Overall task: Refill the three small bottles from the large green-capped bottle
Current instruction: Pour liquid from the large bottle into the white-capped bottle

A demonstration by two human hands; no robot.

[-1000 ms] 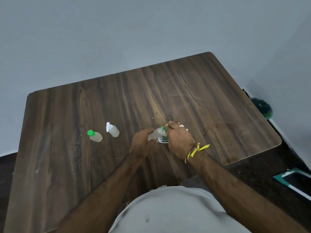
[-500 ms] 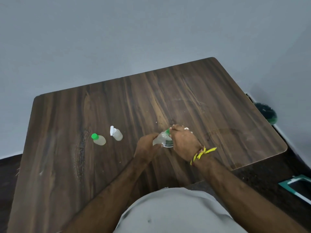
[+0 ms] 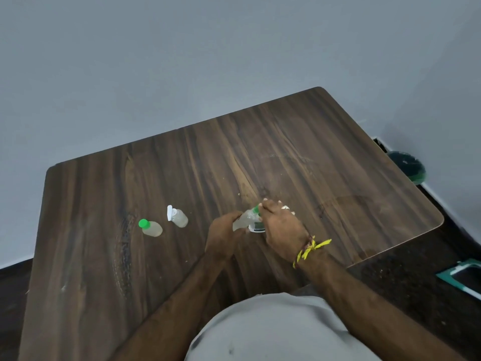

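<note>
Clear plastic, tilted: I am gripping a small bottle (image 3: 243, 220) in my left hand (image 3: 224, 237), fingers curled round its body, while my right hand (image 3: 282, 226) is pinching its green cap (image 3: 256, 210). What it is holding inside I cannot tell. Farther left on the wooden table (image 3: 325, 157), two more small bottles are standing apart, both holding pale liquid: a green-capped bottle (image 3: 151, 227) and a white flip-top bottle (image 3: 177, 217), lid open.

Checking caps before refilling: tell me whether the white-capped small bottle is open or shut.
Open: the white-capped bottle stands upright with its flip lid raised.
</note>
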